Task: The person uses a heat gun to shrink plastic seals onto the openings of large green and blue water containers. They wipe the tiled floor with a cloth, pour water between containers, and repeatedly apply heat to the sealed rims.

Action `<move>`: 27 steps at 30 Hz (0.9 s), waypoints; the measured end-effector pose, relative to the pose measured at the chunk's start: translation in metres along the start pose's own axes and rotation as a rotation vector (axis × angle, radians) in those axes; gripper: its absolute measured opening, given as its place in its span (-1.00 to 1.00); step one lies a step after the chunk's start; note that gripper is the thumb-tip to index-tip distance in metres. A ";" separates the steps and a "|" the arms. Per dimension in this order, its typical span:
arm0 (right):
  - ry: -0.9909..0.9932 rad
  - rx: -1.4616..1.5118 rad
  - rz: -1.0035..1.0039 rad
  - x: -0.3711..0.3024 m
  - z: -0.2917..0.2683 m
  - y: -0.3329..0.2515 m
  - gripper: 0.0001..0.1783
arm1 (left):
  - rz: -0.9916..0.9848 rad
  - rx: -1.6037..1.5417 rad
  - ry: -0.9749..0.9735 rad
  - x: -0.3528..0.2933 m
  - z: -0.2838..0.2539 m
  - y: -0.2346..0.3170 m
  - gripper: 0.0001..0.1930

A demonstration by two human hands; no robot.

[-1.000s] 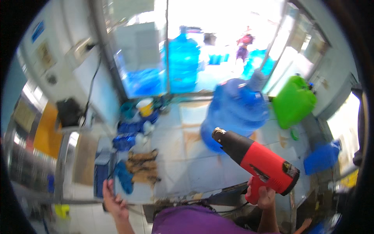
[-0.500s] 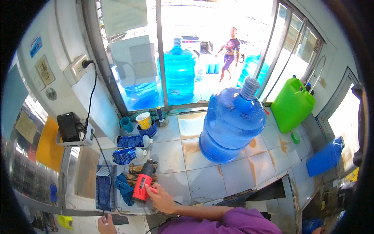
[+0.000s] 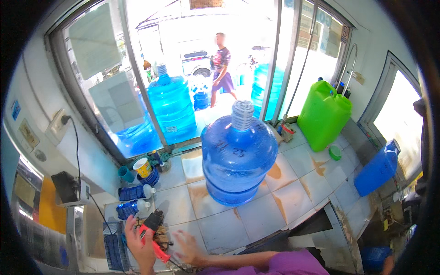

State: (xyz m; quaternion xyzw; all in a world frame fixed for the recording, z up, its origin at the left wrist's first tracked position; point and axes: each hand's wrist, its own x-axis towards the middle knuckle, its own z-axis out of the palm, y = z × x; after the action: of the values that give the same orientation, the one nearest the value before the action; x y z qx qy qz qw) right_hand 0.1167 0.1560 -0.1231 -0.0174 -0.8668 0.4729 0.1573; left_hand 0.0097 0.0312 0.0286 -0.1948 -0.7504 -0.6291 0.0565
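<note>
Left hand point(image 3: 140, 243) clamped on red heat gun point(image 3: 153, 233); right hand point(image 3: 190, 247) open, empty, just beside — hot nozzle near fingers risks a burn, probably.

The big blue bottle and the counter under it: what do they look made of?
The big blue bottle looks like clear blue hard plastic: see-through, glossy, ribbed walls, with a pale ridged cap. The counter looks like glazed pale tile: a grid of joints, a slight sheen, and rust-brown stains.
</note>
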 end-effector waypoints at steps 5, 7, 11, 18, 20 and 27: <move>0.649 -0.153 0.093 -0.013 -0.138 0.047 0.20 | 0.050 -0.415 -0.351 0.090 0.152 0.101 -0.22; 0.838 -0.150 0.190 -0.003 -0.170 0.068 0.34 | 0.123 -0.453 -0.468 0.131 0.212 0.134 -0.14; 0.904 -0.061 0.342 0.028 -0.184 0.125 0.66 | -0.009 -0.439 -0.760 0.186 0.317 0.176 -0.02; 0.816 0.144 0.205 0.052 -0.176 0.211 0.71 | 0.114 -0.191 -0.570 0.203 0.368 0.181 -0.48; 0.898 0.028 0.127 0.078 -0.199 0.230 0.70 | 0.175 -0.220 -0.563 0.228 0.395 0.175 -0.58; 1.053 -0.113 0.021 0.236 -0.316 0.313 0.81 | 0.330 -0.263 -0.536 0.351 0.525 0.148 -0.65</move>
State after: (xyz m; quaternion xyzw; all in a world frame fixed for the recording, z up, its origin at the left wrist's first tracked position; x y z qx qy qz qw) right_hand -0.0536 0.6278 -0.1617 -0.2698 -0.6945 0.3542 0.5652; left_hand -0.1742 0.6354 0.1744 -0.4776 -0.6093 -0.6294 -0.0670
